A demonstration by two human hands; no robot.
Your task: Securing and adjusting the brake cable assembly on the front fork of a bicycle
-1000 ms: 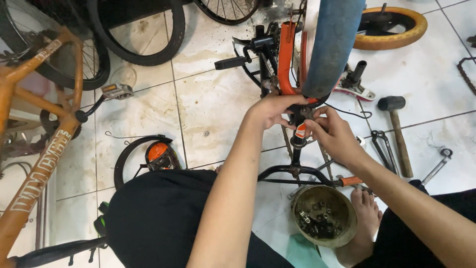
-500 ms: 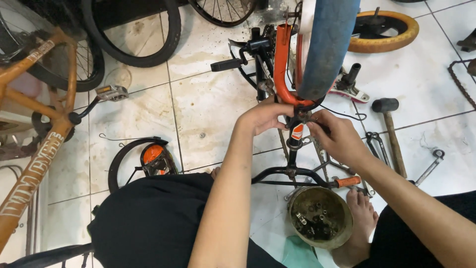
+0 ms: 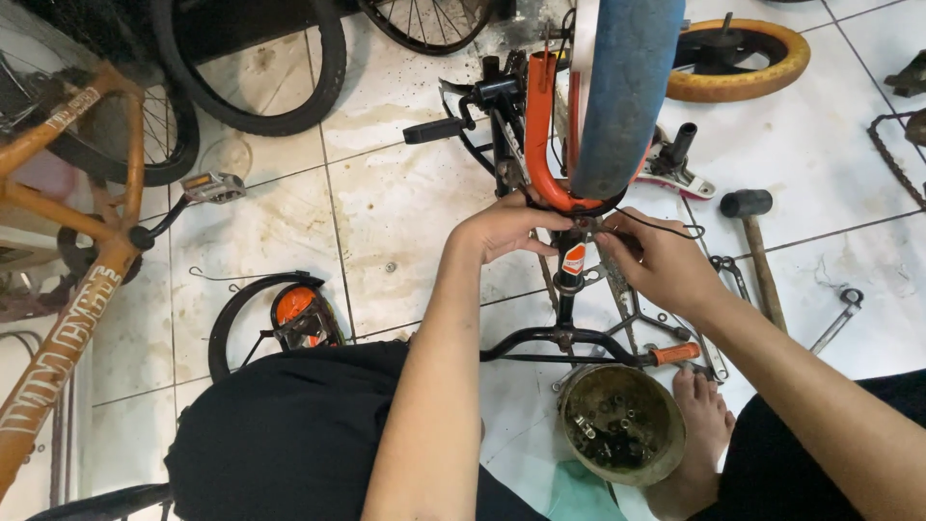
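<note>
Small bicycle stands upside down on the tiled floor (image 3: pixel 405 222), right in front of the seated person. Orange fork (image 3: pixel 536 135) curves around a blue tyre (image 3: pixel 625 92); black stem below carries an orange sticker (image 3: pixel 573 259); black handlebar (image 3: pixel 559 340) rests on the tiles, one orange grip end (image 3: pixel 673 353) showing.

Left hand (image 3: pixel 503 227) cups the fork crown from one side, fingers curled against the metal. Right hand (image 3: pixel 658 259) sits at the other side of the same joint, fingers bunched together on a small part there. Cannot tell what that part is; the fingertips cover it.

Round metal bowl (image 3: pixel 622 423) on the floor just beside a bare foot (image 3: pixel 696 425), holding a heap of dark nuts, bolts and small greasy fittings. Individual pieces hard to separate.

Around: hammer (image 3: pixel 757 241) with wooden handle, a spanner (image 3: pixel 835 318), a yellow-tyred small wheel (image 3: pixel 738 60), a loose pedal (image 3: pixel 214 185), black mudguard with an orange reflector (image 3: pixel 280 314), orange bike frame (image 3: pixel 68 318) cut off at the left edge. Blue tyre runs out of the top of view. Person's dark-clothed knees hide the nearer floor.
</note>
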